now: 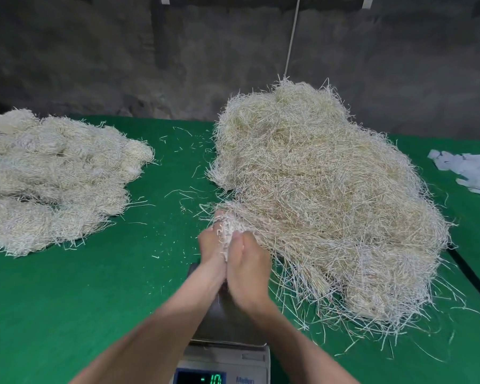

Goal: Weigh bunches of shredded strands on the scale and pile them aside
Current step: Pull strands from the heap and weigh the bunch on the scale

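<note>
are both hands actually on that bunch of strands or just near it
Touching. The head view shows the left hand and right hand clasped round the bunch of strands, strands poking out between the palms.

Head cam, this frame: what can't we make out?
1. Scale pan: head view, mostly under both forearms, so it is unclear whether anything lies on it.
2. Display: cut by the bottom edge, units unseen.
3. Bunch: gripped by the left hand and right hand, motion-blurred, size unclear.
4. White scraps: cut by the right edge, unidentifiable.
</note>
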Demonstrator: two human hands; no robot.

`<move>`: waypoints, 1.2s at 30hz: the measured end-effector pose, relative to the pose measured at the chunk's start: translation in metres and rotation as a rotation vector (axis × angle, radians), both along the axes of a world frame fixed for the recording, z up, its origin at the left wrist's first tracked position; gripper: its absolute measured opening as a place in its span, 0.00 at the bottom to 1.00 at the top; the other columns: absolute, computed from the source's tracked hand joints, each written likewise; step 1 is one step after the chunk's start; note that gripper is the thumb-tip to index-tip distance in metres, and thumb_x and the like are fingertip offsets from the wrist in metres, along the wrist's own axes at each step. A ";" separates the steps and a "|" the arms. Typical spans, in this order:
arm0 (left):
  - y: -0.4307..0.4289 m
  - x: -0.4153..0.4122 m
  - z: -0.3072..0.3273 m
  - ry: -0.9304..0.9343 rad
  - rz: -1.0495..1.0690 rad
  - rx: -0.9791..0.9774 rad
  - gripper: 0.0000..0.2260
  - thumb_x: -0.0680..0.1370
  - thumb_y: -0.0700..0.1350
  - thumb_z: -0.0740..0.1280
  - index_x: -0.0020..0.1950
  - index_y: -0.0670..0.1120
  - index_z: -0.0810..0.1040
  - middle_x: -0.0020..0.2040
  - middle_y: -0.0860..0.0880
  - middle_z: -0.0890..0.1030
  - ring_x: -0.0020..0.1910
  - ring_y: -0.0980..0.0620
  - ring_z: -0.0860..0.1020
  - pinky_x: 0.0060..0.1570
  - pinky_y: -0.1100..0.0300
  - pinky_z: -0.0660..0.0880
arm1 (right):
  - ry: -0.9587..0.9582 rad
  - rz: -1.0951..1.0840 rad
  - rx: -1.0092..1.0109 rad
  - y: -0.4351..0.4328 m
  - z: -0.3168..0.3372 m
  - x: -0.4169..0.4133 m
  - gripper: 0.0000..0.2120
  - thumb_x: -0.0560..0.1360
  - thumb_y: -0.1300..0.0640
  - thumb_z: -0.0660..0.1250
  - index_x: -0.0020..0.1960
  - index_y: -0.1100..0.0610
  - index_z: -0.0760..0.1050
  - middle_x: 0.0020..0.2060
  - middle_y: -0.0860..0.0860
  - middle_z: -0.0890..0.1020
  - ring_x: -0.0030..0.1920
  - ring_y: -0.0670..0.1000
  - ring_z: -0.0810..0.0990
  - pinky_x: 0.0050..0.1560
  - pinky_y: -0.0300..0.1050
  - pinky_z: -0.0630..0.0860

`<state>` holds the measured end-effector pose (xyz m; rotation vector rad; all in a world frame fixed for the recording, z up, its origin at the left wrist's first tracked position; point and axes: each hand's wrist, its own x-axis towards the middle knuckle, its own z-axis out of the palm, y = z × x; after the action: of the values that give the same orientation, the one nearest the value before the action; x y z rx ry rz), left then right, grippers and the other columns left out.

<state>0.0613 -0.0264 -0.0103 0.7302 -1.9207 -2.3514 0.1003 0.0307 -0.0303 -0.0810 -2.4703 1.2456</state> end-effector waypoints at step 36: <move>-0.006 0.024 0.004 0.099 -0.490 -0.077 0.51 0.58 0.79 0.62 0.76 0.60 0.53 0.77 0.56 0.56 0.74 0.51 0.58 0.71 0.44 0.55 | -0.151 0.016 -0.626 0.044 0.017 -0.042 0.16 0.79 0.51 0.60 0.66 0.49 0.64 0.61 0.47 0.71 0.56 0.46 0.74 0.55 0.35 0.66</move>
<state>0.0857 -0.0320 -0.0065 0.1381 -2.3428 -2.4759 0.0586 0.0751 -0.0135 -0.3260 -2.1000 2.0362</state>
